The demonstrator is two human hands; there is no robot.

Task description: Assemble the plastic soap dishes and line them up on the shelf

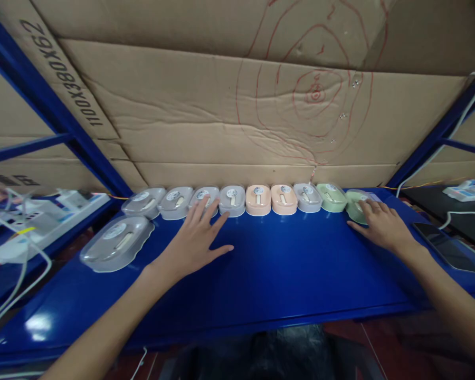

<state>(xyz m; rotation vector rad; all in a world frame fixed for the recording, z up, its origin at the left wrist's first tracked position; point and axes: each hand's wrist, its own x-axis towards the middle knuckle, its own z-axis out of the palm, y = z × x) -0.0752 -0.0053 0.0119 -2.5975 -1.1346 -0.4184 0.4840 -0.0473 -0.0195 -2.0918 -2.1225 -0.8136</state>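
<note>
Blue metal shelf top [285, 274], glossy, with a row of small lidded cases lined along its back edge against a cardboard sheet [221, 121]; grey cases at left, two peach cases [258, 200] mid-row, one more grey, then a green case [331, 197], each with its long axis running front to back; one larger-looking grey case [116, 243] sits apart at the left front, angled, long axis pointing toward the back right corner.

Left hand [198, 240] lies flat, palm down, fingers spread, gripping nothing; fingertips reach the front of the third grey case [204, 199] in the row.

Right hand [382, 227] rests on the last green case [356, 206] at the row's right end, fingers curled loosely over its lid; case lies skewed against the row; whether the hand grips it or only rests, cannot tell.

Open room: broad bare span of shelf between the hands and down to the front lip; blue upright posts [63, 121] close in both sides; a dark phone [445, 245] lies just right of the right wrist; white cables [19, 274] crowd the left edge.
</note>
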